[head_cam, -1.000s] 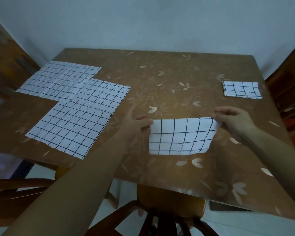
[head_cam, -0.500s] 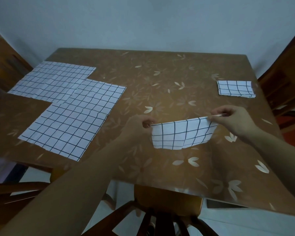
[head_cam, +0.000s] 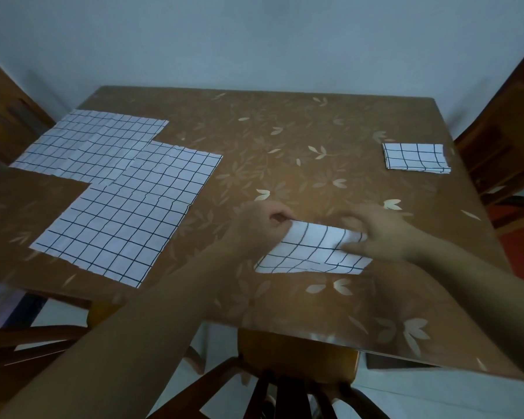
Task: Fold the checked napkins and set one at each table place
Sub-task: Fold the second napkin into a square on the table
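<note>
Risk, skewed fold: the top edge of the half-folded napkin is being lifted over its lower layer. If one corner is being led ahead of the other, the edges are likely to be laid down askew.
Risk, sliding: the table is covered in a glossy sheet, so the lower layer may be dragged toward the table's near edge while the upper one is being pulled.
Left hand: the fingers are being kept tightly curled, and the napkin's upper left corner is being pinched.
Right hand: the napkin's right end is being held between the thumb and loosely spread fingers. The exact hold is being blurred by motion.
Work spot: the napkin is being folded at the middle of the table's near edge, above a wooden chair.
Done: one folded napkin is lying at the table's right edge.
Waiting: two unfolded napkins are lying overlapped on the table's left side.
</note>
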Available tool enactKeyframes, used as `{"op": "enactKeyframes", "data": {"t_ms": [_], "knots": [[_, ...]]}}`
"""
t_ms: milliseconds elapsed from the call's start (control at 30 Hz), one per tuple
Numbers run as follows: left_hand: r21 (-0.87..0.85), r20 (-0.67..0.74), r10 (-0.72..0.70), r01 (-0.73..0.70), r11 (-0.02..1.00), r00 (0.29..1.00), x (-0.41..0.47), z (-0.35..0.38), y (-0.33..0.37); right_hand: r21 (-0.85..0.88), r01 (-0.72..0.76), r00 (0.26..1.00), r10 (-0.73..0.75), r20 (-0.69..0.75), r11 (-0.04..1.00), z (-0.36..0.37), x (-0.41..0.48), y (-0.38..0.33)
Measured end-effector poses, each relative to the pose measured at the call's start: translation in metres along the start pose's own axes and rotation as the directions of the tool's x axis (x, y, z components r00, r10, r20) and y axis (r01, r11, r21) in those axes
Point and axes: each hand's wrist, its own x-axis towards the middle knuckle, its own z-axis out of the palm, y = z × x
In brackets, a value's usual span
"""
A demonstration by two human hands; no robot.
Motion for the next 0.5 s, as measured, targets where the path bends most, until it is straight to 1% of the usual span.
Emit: {"op": "enactKeyframes", "data": {"t_ms": [33, 100, 167, 200, 233, 300, 367, 433, 500], "knots": [[-0.039, 0.013, 0.006, -0.005, 0.999, 1.0, 0.001, 0.002, 0.005, 0.093, 0.048, 0.999, -0.048, -0.001, 0.995, 0.0, 0.002, -0.018], [-0.116, -0.005, 0.003, -0.004, 0.993, 1.0, 0.003, 0.005, 0.015, 0.277, 0.102, 0.994, -0.107, 0.004, 0.956, 0.0, 0.01, -0.042], [-0.185, -0.012, -0.006, 0.004, 0.983, 1.0, 0.004, 0.001, 0.021, 0.39, 0.134, 0.99, -0.139, -0.017, 0.911, -0.001, 0.014, -0.053], [-0.191, 0.014, -0.007, 0.009, 0.982, 1.0, 0.003, -0.004, 0.022, 0.43, 0.127, 0.991, -0.129, -0.024, 0.894, -0.004, 0.015, -0.054], [-0.159, 0.054, -0.003, 0.012, 0.987, 0.999, 0.003, -0.008, 0.021, 0.461, 0.109, 0.994, -0.111, -0.024, 0.881, -0.005, 0.015, -0.052], [-0.051, 0.135, 0.003, 0.004, 0.999, 0.991, 0.001, -0.016, 0.019, 0.538, 0.065, 0.998, -0.068, -0.014, 0.84, -0.01, 0.012, -0.049], [-0.01, 0.187, -0.03, 0.032, 0.999, 0.982, 0.001, -0.02, 0.01, 0.646, 0.024, 0.999, -0.034, 0.004, 0.763, -0.014, 0.01, -0.042], [-0.066, 0.207, -0.1, 0.115, 0.991, 0.973, 0.001, -0.022, 0.003, 0.698, 0.005, 1.0, -0.012, 0.006, 0.716, -0.019, 0.008, -0.038], [-0.128, 0.227, -0.152, 0.184, 0.975, 0.962, 0.001, -0.024, 0.001, 0.723, 0.035, 0.999, -0.029, -0.021, 0.69, -0.025, 0.003, -0.043]]}}
